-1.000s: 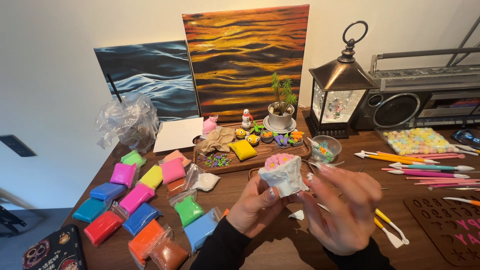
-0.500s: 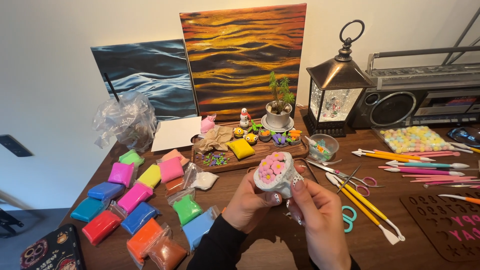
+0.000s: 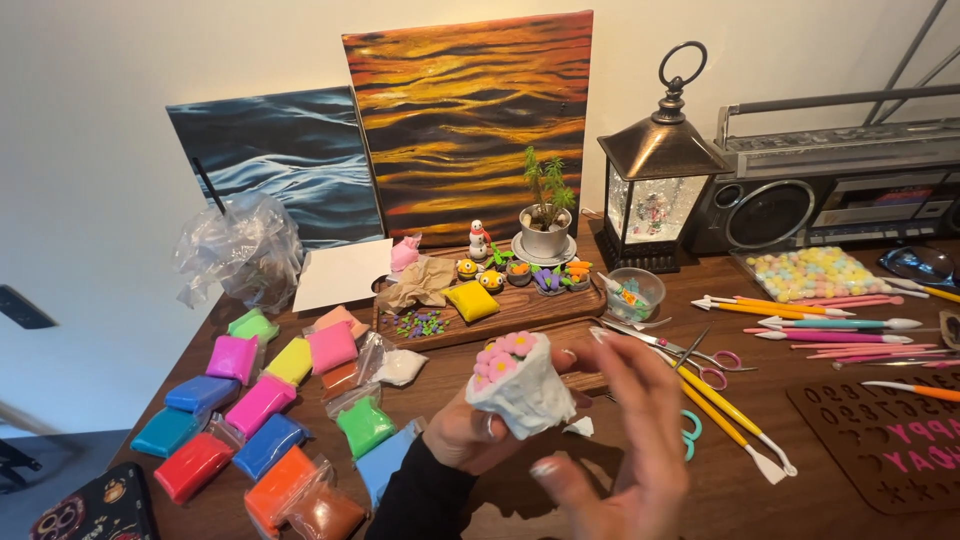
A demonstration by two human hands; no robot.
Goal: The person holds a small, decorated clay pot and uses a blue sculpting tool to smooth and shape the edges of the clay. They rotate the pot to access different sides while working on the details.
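Dark brown wooden table (image 3: pixel 830 500) fills the lower frame. At 12 o'clock, an orange-and-black wave painting on canvas (image 3: pixel 470 110) leans on the wall, with a blue-black wave painting (image 3: pixel 275 160) beside it at 10 o'clock. Grey portable radio with a carry handle (image 3: pixel 830 195) at 2 o'clock; a dark metal lantern with a ring top (image 3: pixel 660 170) stands just left of it. Crumpled clear plastic bag (image 3: pixel 240 250) at 9 o'clock. Bagged blocks of modelling clay in pink, yellow, blue, red, green and orange (image 3: pixel 260 405) spread across 8 o'clock. Long wooden tray (image 3: pixel 520 315) at centre carries a small potted plant in a white pot (image 3: pixel 546 225), a yellow clay pad (image 3: pixel 470 300) and tiny clay figures. Pink, yellow and teal sculpting tools (image 3: pixel 830 320) lie at 3 o'clock; small scissors (image 3: pixel 700 360) near them. Left hand (image 3: pixel 470 435), just below centre, fingers wrapped round a white clay bouquet wrap topped with pink flowers (image 3: pixel 520 385), held upright above the table. Right hand (image 3: pixel 625 440) at 5 o'clock, motion-blurred, fingers spread, holding nothing, just beside the bouquet; can't tell whether it touches it.
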